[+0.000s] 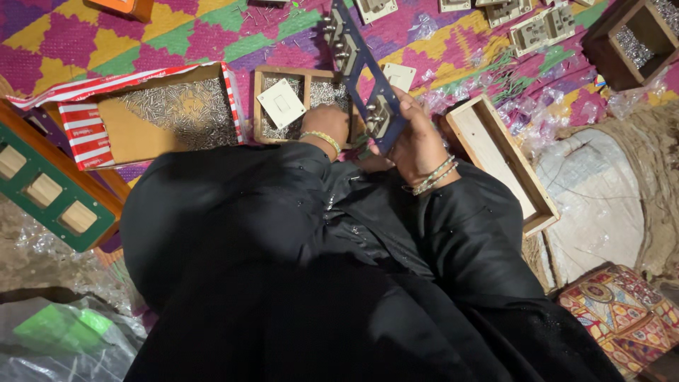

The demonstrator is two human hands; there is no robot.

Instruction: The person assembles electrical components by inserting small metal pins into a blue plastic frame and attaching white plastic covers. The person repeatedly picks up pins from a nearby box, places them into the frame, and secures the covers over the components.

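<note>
the right hand (417, 145) is gripping the near end of a long dark blue switch frame (357, 67), fingers pressed around it; its long axis is running away toward the mat's far edge. the left hand (327, 124), just left of it, is dipping curled into a wooden screw tray (265, 74); what it is pinching cannot be told.

Dim, uneven light, murky black foreground (brighter toward the top), slight softness throughout.

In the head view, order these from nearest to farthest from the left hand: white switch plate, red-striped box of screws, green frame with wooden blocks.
1. White switch plate, just beside the left hand, on the wooden tray.
2. Red-striped box of screws, farther left.
3. Green frame with wooden blocks, at the far left edge.
</note>
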